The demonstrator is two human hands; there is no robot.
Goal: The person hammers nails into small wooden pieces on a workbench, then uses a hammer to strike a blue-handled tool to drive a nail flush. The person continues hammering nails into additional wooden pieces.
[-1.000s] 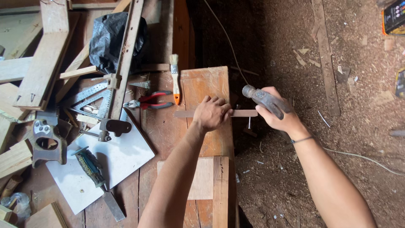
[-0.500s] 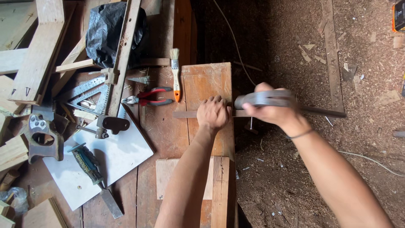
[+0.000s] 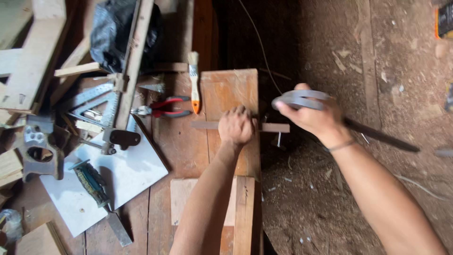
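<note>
My left hand (image 3: pixel 237 125) presses down on a thin wooden strip (image 3: pixel 275 127) that lies across a wooden board (image 3: pixel 231 89) on the bench. The strip's right end sticks out past the board's edge, with a nail (image 3: pixel 279 139) hanging under it. My right hand (image 3: pixel 315 115) grips a hammer (image 3: pixel 302 99) just right of the strip's end. The hammer head is blurred by motion and its dark handle runs off to the right over the floor.
Left of the board lie a paintbrush with an orange handle (image 3: pixel 194 89), red-handled pliers (image 3: pixel 163 107), a metal square (image 3: pixel 96 101), a chisel (image 3: pixel 96 186) on a white sheet (image 3: pixel 132 172), and wood offcuts. A black bag (image 3: pixel 113 33) sits behind. Sawdust-covered floor lies to the right.
My right hand has swung the hammer; it went from clear and held near the strip's end to blurred and slightly higher. My left hand stays on the strip.
</note>
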